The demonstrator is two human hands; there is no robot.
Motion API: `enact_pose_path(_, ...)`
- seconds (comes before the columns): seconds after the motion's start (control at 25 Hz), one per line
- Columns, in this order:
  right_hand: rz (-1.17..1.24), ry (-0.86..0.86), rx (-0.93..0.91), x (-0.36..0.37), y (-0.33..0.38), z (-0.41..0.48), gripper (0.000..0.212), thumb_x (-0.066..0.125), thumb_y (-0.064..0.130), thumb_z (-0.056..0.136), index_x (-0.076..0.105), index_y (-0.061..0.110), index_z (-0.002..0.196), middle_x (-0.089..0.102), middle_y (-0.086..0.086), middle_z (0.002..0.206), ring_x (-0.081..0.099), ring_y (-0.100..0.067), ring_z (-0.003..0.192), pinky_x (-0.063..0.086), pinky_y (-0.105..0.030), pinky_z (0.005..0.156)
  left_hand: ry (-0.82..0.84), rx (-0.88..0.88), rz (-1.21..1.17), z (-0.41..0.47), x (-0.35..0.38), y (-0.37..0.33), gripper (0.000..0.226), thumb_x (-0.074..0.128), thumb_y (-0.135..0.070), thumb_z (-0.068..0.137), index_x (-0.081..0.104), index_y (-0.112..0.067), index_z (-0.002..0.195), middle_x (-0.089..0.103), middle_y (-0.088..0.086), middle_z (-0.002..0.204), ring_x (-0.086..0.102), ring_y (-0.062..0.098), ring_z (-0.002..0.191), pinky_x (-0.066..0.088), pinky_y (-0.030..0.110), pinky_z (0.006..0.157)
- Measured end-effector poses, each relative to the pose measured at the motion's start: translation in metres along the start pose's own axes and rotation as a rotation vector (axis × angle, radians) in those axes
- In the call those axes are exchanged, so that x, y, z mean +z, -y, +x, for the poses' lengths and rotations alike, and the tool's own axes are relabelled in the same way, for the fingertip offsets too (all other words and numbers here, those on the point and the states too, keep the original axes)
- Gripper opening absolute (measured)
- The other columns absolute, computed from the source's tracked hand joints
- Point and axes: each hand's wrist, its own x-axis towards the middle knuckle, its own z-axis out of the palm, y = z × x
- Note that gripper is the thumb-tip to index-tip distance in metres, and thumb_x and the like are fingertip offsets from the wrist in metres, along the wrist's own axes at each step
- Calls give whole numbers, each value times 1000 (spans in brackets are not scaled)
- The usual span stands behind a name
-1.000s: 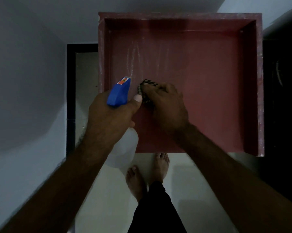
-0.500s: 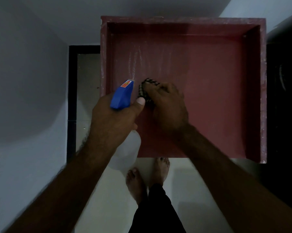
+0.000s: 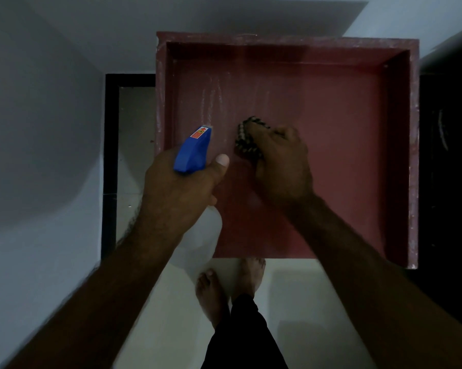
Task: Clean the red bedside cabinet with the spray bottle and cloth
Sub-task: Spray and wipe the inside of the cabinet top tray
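The red bedside cabinet (image 3: 344, 145) lies below me, its flat top ringed by a raised rim with pale streaks near the left side. My left hand (image 3: 182, 193) grips a spray bottle (image 3: 194, 150) with a blue trigger head and a clear body, its nozzle pointing at the cabinet's left part. My right hand (image 3: 280, 163) holds a bunched dark-and-light patterned cloth (image 3: 247, 138) against the cabinet top, just right of the nozzle. Most of the cloth is hidden under my fingers.
A pale wall (image 3: 43, 129) stands at the left, with a black-framed strip of floor (image 3: 128, 161) between it and the cabinet. Dark furniture (image 3: 448, 161) borders the cabinet's right side. My bare feet (image 3: 229, 286) stand on the light floor in front.
My right hand and the cloth have shifted slightly right, away from the spray bottle, leaving a wider gap between my hands. The view has tilted, so the cabinet sits lower in the frame.
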Motion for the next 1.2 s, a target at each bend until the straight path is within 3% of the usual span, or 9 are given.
enact_pose_path(0.12, 8, -121, 190, -4, -4, 7, 65, 59, -3, 76, 65, 17, 137, 74, -4, 114, 55, -32, 105, 50, -39, 87, 23, -14, 40, 2, -2, -4, 43, 72, -40, 88, 61, 0, 96, 70, 21, 80, 65, 8, 50, 48, 10, 48)
enact_pose_path(0.36, 27, 32, -93, 5, 22, 3, 58, 52, 18, 79, 67, 12, 134, 74, -10, 117, 60, -40, 109, 53, -53, 88, 34, -12, 31, 5, -2, -10, 36, 72, -41, 88, 63, -6, 90, 69, 12, 71, 67, 17, 56, 55, 32, 65)
enact_pose_path(0.6, 5, -149, 209, -8, -4, 18, 63, 47, 6, 76, 66, 14, 135, 74, -9, 109, 57, -37, 103, 52, -45, 84, 24, -7, -18, 12, -3, -14, 32, 71, -37, 90, 65, -5, 93, 72, 12, 76, 69, 15, 60, 55, 15, 57)
enact_pose_path(0.68, 9, -133, 160, -4, 10, 19, 64, 49, 5, 74, 67, 13, 135, 74, -8, 113, 58, -39, 106, 53, -49, 86, 34, 1, -31, 14, -2, -15, 35, 71, -35, 90, 65, -2, 95, 71, 14, 75, 68, 15, 60, 53, 12, 56)
enact_pose_path(0.84, 38, 5, -57, 0, 13, 20, 67, 42, 24, 76, 66, 10, 137, 74, -12, 120, 59, -42, 111, 52, -53, 89, 38, 30, 10, 15, 2, -17, 42, 70, -39, 89, 63, 2, 92, 70, 16, 69, 67, 16, 60, 44, 1, 54)
enact_pose_path(0.96, 8, -66, 88, -9, -11, 28, 65, 56, 1, 75, 65, 14, 139, 73, -9, 122, 58, -40, 109, 52, -51, 88, 42, 50, 21, 17, 1, -19, 43, 68, -39, 91, 63, 3, 92, 70, 18, 72, 67, 16, 62, 42, -1, 55)
enact_pose_path(1.08, 7, -116, 217, -11, -14, 35, 67, 56, 0, 73, 66, 18, 136, 73, -4, 117, 57, -36, 108, 52, -48, 88, 34, 59, 13, 19, 0, -21, 40, 68, -35, 92, 63, 5, 93, 69, 21, 76, 67, 19, 63, 41, -2, 54)
enact_pose_path(1.2, 10, -70, 99, -3, 8, 34, 62, 59, 6, 74, 66, 15, 135, 73, -6, 121, 58, -39, 110, 52, -50, 87, 15, 58, 3, 21, 1, -22, 39, 68, -36, 91, 63, 3, 92, 69, 20, 74, 67, 17, 61, 42, -1, 55)
